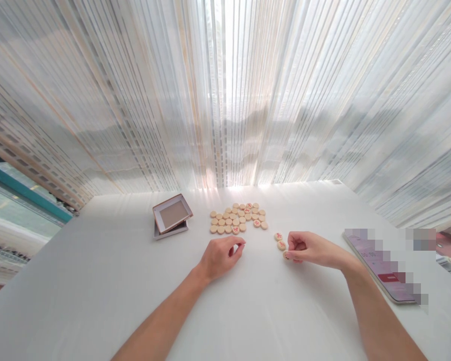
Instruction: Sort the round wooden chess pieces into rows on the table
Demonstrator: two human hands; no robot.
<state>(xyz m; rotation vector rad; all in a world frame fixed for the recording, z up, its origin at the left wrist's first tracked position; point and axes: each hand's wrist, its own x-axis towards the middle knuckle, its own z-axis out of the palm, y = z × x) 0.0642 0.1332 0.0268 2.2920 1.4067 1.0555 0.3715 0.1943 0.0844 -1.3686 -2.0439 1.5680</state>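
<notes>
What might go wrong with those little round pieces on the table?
The right hand is curled beside the short row of xiangqi pieces, so a slip may knock them crooked. The left hand sits close to the pile and might scatter it. The right forearm lies near the phone and may bump it.

Two bare limbs are recorded in the head view. The left hand (pixel 220 256) and right hand (pixel 308 249) are uncovered. The left forearm (pixel 165 321) and right forearm (pixel 379 311) are likewise seen bare up to the lower frame edge. A slender build is noted. Nail detail is too small to be assessed.
</notes>
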